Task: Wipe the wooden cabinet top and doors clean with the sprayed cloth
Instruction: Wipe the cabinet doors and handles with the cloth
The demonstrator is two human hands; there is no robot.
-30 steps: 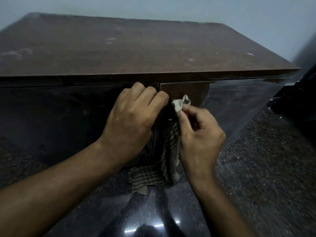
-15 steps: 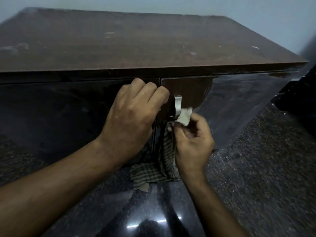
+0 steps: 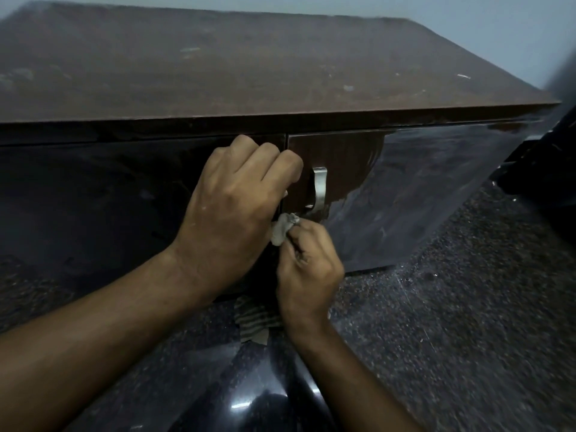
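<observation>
Two hands | left (image 3: 230,213) fist curled against door (image 3: 93,198) | right (image 3: 308,272) pinches cloth (image 3: 282,227) below handle (image 3: 318,190)

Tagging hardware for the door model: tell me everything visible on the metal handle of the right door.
The handle is a brushed silver metal strap, mounted upright near the right door's left edge, below the cabinet top. It bows outward from the door; its upper end is squared and its lower end meets the door. The cloth, pinched in the right hand, sits at its lower end; contact is unclear. The left hand is beside it, not touching.
</observation>
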